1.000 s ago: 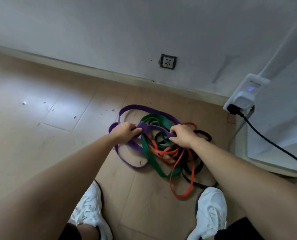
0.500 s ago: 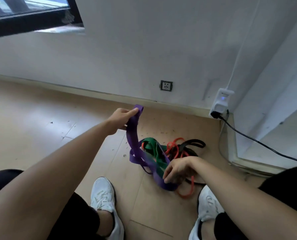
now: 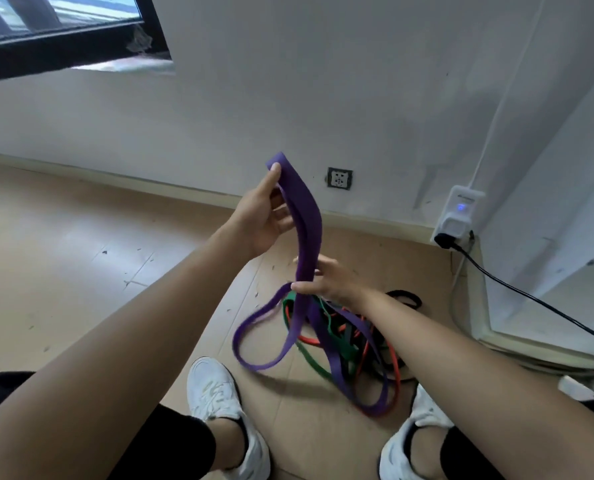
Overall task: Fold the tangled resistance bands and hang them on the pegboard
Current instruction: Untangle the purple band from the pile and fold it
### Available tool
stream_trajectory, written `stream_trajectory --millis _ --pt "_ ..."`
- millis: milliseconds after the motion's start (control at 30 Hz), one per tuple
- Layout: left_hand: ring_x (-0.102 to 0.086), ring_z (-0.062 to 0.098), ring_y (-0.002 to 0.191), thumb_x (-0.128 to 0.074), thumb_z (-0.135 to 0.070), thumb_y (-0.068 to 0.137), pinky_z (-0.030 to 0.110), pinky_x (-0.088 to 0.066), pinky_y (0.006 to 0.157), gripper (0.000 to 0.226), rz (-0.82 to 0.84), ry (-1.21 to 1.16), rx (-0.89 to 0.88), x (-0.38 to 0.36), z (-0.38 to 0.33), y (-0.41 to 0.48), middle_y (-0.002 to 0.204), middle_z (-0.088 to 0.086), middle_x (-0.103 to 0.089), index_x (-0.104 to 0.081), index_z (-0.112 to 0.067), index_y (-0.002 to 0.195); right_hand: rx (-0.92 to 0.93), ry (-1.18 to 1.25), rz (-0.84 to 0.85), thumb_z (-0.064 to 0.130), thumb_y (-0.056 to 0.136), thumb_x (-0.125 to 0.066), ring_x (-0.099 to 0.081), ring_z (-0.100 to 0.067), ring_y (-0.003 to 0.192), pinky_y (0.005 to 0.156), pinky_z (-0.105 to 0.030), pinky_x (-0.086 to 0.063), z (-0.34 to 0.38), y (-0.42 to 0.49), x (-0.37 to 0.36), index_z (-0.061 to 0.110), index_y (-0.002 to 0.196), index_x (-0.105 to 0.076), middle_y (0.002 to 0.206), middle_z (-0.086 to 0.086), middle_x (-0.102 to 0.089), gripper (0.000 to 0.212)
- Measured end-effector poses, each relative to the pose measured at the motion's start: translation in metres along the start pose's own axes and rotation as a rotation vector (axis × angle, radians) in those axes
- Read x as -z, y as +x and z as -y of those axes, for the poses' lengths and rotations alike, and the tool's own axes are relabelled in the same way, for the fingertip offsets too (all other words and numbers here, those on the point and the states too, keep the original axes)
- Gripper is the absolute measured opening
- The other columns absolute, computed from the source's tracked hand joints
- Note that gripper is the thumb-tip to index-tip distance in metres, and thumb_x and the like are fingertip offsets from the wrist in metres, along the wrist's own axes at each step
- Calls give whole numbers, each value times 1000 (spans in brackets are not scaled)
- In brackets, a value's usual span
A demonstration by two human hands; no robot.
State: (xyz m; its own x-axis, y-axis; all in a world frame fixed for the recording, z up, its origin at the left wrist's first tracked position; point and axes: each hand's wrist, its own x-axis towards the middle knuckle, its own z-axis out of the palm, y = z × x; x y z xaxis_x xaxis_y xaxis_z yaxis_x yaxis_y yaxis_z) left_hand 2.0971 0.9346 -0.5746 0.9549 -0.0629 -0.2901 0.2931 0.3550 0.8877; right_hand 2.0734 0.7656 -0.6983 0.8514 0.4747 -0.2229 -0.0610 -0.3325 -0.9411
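Left hand grips the purple band at its folded top, raised. Right hand pinches both strands lower. Loops trail into the green/orange/black pile on the floor, tan tile, scuffed, specks of debris. White wall: socket, plugged-in adapter, window upper left.

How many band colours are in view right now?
4: the purple band, gripped by the left hand up high and the right hand lower; green band, orange band and black band tangled on the floor. More may be hidden underneath.
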Motion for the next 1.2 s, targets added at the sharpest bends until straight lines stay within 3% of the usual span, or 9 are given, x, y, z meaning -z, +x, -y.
stream_trajectory --millis 133,367,467,533,733,867,967,1067,1200 --pt "-73 17 79 -54 -48 101 33 -62 75 43 -133 -154 -12 23 -3 25 83 1 -70 -61 -7 112 -40 65 -15 12 86 -78 -70 -12 74 71 -24 -56 -14 21 8 12 93 -69 83 -3 -72 11" --pt "-72 23 102 -54 -42 102 39 -63 75 50 -455 -248 61 106 40 53 118 10 -71 -54 -5 136 -133 -72 13 6 76 -84 -66 -13 72 69 -28 -53 -43 28 39 13 91 -75 82 -7 -73 19" --pt "-71 26 107 -56 -39 102 40 -62 84 43 -517 -258 83 119 58 53 121 12 -70 -55 -7 131 -134 -94 38 12 77 -86 -65 -8 64 63 -20 -50 -37 27 44 14 83 -76 74 -2 -72 12" --pt "-73 27 103 -57 -36 102 40 -63 81 38 -542 -255 95 125 64 52 117 12 -72 -58 -6 124 -150 -34 59 17 78 -86 -65 -10 63 62 -20 -51 -34 25 47 11 82 -76 71 -2 -72 12" --pt "-75 25 99 -60 -29 101 37 -63 72 34 -607 -300 35 134 50 58 113 13 -74 -60 -2 122 -128 139 137 26 79 -83 -69 -23 80 75 -37 -55 -21 31 47 11 108 -76 92 -13 -76 34" --pt "-72 25 107 -63 -38 98 35 -63 80 48 -516 -348 19 140 32 63 119 12 -73 -58 -5 132 -43 293 37 11 91 -70 -74 -25 74 70 -37 -62 -8 34 36 4 117 -65 86 -14 -77 28" --pt "-68 22 114 -62 -51 96 35 -57 93 55 -441 -252 86 138 39 58 118 6 -73 -58 -11 133 12 362 -42 2 96 -62 -74 -16 72 67 -27 -61 -8 33 24 -1 116 -66 84 -7 -78 20" --pt "-66 24 116 -60 -52 97 39 -52 104 52 -391 -222 138 128 62 49 124 5 -69 -60 -14 132 36 361 -78 0 97 -60 -72 -11 73 70 -26 -61 -13 30 21 5 113 -70 86 -1 -78 19" --pt "-70 21 104 -63 -43 97 33 -55 96 42 -412 -176 175 123 98 43 119 4 -73 -64 -14 127 1 313 -78 5 100 -58 -71 -13 83 81 -36 -61 -16 26 26 21 117 -68 98 2 -78 26"
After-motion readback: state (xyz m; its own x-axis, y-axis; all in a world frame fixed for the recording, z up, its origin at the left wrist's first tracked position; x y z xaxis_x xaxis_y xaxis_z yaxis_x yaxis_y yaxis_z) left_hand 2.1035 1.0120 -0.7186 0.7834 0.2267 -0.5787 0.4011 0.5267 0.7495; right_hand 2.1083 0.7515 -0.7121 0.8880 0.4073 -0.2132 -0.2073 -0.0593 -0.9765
